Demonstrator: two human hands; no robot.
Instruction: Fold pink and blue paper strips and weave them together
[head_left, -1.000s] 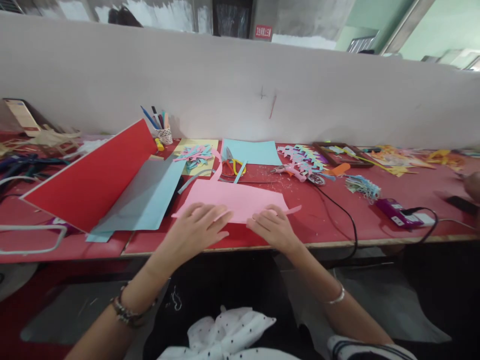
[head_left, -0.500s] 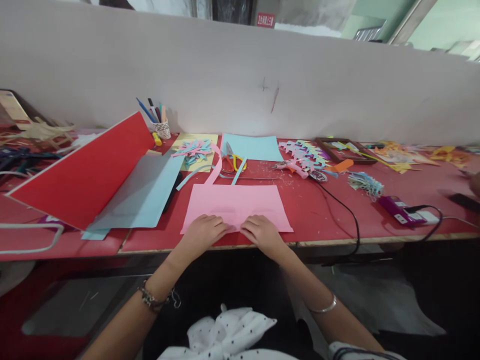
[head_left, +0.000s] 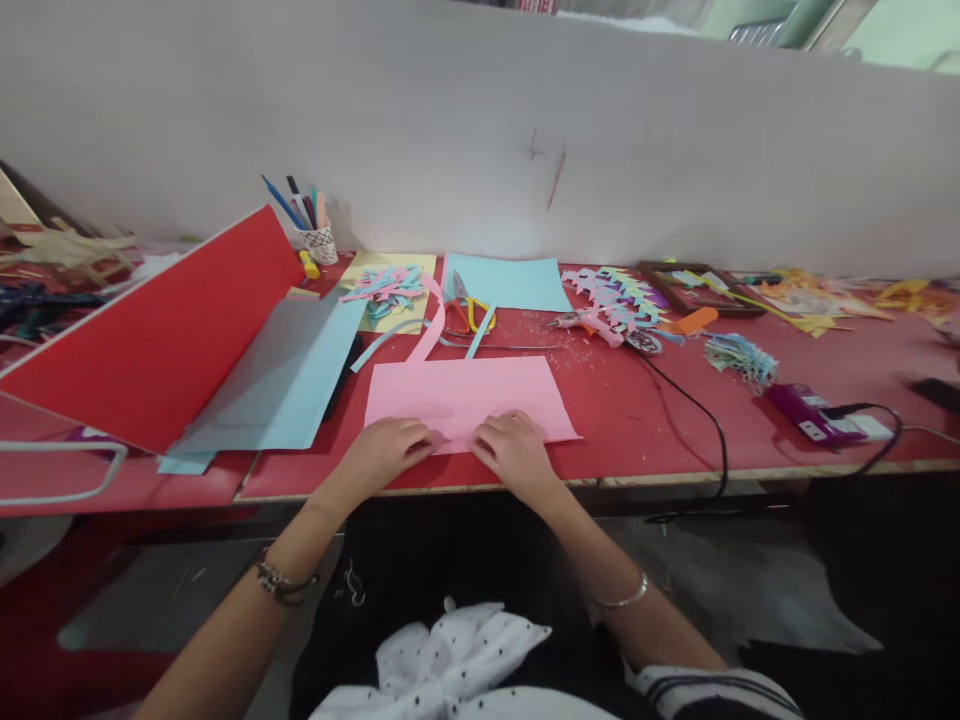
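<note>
Two hands, centre of the frame below the middle: left hand (head_left: 391, 448) and right hand (head_left: 517, 452), set apart along the near edge of the pink sheet (head_left: 487, 385).
Left fingers: bent, close together, touching the paper; whether the thumb pinches from below cannot be told.
Right fingers: curled likewise, on the same edge right of the left hand; a pinch cannot be confirmed here either.
Pink sheet, place: on the red tabletop (head_left: 630, 400), mid-frame, a long side toward the person.
Pink sheet, weight: probably very light, liable to slide unless both hands steady it.
Pink sheet, stiffness: likely thin paper or light card, easily bent; a careless squeeze could crease or tear it.
Pink sheet, hold: best taken along the near edge, one hand toward each end, with light, even pressure.
Far edge, centre: pink strip (head_left: 433, 315) and light-blue strip (head_left: 480, 332) reach toward it.
Beyond, upper centre: a tool with yellow handles (head_left: 470, 312), then a blue sheet (head_left: 517, 285) near the wall (head_left: 420, 130).
</note>
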